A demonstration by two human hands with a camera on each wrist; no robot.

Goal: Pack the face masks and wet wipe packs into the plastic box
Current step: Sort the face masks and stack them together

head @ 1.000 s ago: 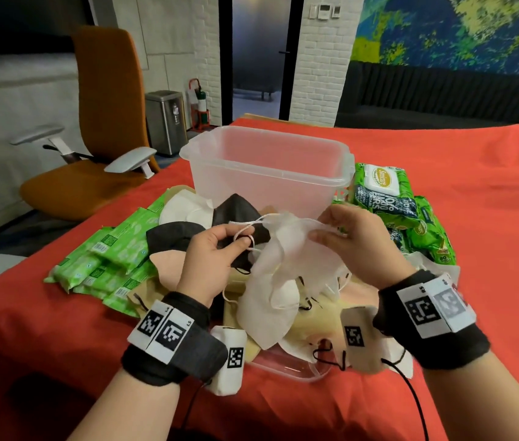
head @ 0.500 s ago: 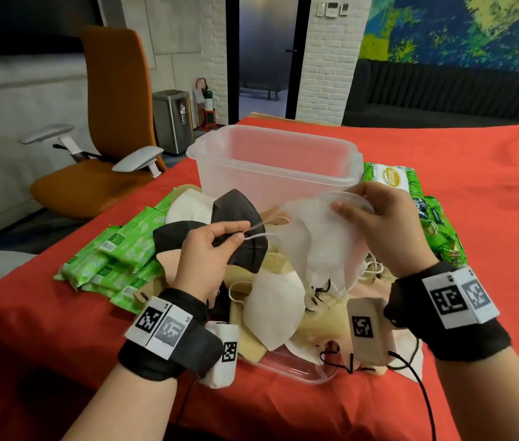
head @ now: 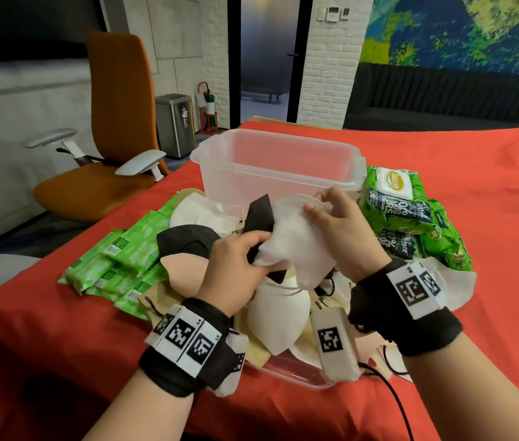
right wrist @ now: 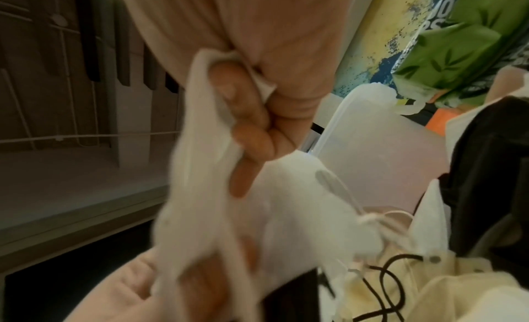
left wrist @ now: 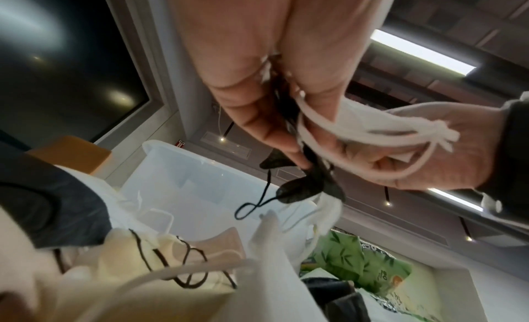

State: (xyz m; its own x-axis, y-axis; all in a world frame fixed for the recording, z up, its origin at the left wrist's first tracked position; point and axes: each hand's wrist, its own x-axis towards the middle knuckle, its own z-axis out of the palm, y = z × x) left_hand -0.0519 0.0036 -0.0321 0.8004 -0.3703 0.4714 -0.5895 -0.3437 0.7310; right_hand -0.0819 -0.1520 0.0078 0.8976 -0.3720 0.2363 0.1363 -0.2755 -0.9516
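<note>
Head view: fingers of both hands curl around a white mask (head: pixel 296 243) before the plastic box (head: pixel 278 163)

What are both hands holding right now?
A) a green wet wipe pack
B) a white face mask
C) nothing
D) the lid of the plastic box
B: the left hand and right hand both grip a white face mask in front of the plastic box.
</note>
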